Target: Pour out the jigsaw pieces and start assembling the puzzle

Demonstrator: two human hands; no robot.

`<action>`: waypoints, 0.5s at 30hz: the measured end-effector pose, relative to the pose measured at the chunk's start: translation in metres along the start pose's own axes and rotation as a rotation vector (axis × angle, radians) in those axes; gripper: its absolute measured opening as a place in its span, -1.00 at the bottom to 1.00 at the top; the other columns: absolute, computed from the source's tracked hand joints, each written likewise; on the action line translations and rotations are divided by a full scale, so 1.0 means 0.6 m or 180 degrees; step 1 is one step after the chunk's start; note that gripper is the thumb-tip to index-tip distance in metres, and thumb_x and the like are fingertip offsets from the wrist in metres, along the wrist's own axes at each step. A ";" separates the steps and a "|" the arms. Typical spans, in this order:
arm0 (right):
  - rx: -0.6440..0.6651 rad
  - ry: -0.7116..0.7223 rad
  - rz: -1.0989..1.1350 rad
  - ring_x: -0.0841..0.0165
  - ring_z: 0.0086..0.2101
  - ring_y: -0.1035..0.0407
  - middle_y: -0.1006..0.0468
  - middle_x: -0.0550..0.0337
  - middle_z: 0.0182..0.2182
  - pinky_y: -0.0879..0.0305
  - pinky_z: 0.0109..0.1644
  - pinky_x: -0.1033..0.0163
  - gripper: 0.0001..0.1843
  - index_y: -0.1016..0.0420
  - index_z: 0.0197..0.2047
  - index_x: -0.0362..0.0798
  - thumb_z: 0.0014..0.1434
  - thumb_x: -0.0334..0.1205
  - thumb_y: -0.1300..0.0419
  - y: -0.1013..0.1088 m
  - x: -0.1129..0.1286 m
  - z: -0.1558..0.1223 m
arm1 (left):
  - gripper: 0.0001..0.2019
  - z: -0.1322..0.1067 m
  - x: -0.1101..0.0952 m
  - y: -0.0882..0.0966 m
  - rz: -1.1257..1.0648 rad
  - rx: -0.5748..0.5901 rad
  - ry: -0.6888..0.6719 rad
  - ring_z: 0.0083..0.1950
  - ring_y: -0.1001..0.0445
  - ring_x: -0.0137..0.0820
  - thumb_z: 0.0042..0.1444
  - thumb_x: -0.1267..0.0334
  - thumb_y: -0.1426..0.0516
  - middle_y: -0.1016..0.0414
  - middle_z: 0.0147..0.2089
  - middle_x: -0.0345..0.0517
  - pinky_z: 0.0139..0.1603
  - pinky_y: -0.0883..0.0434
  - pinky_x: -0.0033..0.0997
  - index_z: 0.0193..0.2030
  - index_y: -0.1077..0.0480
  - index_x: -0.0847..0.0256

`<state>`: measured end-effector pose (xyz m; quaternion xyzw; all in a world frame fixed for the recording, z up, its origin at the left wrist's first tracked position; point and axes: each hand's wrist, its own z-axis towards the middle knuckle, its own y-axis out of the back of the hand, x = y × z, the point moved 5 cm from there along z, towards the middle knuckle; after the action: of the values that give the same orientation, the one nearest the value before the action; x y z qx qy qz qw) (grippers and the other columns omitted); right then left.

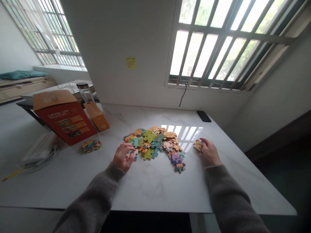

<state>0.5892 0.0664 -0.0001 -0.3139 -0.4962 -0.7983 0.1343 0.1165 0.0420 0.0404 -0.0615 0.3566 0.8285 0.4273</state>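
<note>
A loose heap of colourful jigsaw puzzle pieces [149,139] lies on the white marbled table [155,191]. At its left edge is my left hand [123,157], fingers curled and closed around a pale puzzle piece [128,156] with some red and blue on it. Right of the heap, my right hand [211,152] has thumb and fingers closed on a puzzle piece at a small cluster of orange and purple pieces [198,146]. Its fingers partly hide that cluster. Purple pieces [178,158] trail from the heap toward me.
At the left stand a red puzzle box [65,121], a small orange carton [97,117] and a glass bottle [85,94]. Nearby are a small pile of pieces [91,146], a white power strip with cable [40,152] and a yellow pencil-like stick [13,174]. A black phone [203,116] lies far right.
</note>
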 end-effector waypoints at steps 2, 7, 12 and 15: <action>0.0056 -0.0273 -0.0521 0.09 -0.14 -0.39 -0.54 -0.10 -0.18 -0.24 0.01 -0.07 -0.59 -0.52 0.00 -0.12 0.21 -0.26 0.05 0.009 -0.030 0.004 | -0.88 0.000 0.006 0.004 0.0073 -0.0051 0.0014 -0.07 -0.45 -0.23 0.09 0.38 -0.05 -0.47 -0.19 -0.04 0.00 -0.40 -0.16 -0.28 -0.40 0.14; -0.0169 -0.0226 -0.1382 0.06 -0.13 -0.32 -0.42 -0.13 -0.21 -0.23 -0.04 0.01 -0.50 -0.42 0.14 -0.14 0.19 -0.11 -0.06 0.013 -0.038 0.001 | -0.86 0.001 0.064 0.021 0.0641 -0.0158 0.0733 -0.15 -0.45 -0.24 0.11 0.31 -0.04 -0.49 -0.25 -0.08 -0.06 -0.37 -0.21 -0.23 -0.39 0.16; -0.0619 0.0782 -0.0969 0.12 -0.17 -0.28 -0.37 -0.04 -0.22 -0.21 -0.04 0.04 -0.55 -0.41 0.12 -0.15 0.20 -0.16 -0.07 -0.016 0.063 -0.023 | -0.72 0.000 0.096 0.006 0.1286 0.0463 0.1404 -0.01 -0.40 -0.18 0.11 0.22 -0.07 -0.49 -0.07 -0.02 0.01 -0.32 -0.19 -0.03 -0.39 0.17; -0.0110 0.1604 -0.0595 0.16 -0.17 -0.29 -0.41 0.01 -0.22 -0.21 -0.02 0.07 -0.63 -0.42 0.09 -0.06 0.26 -0.20 -0.03 -0.066 0.166 -0.068 | -0.61 -0.001 0.079 -0.018 0.1526 0.0965 0.1457 0.08 -0.35 -0.12 0.12 0.07 -0.11 -0.44 0.06 0.01 0.02 -0.29 -0.15 0.08 -0.35 0.13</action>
<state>0.4771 0.0591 0.0224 -0.0603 -0.4602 -0.8685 0.1740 0.0949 0.0772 0.0148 -0.0960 0.5660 0.8077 0.1344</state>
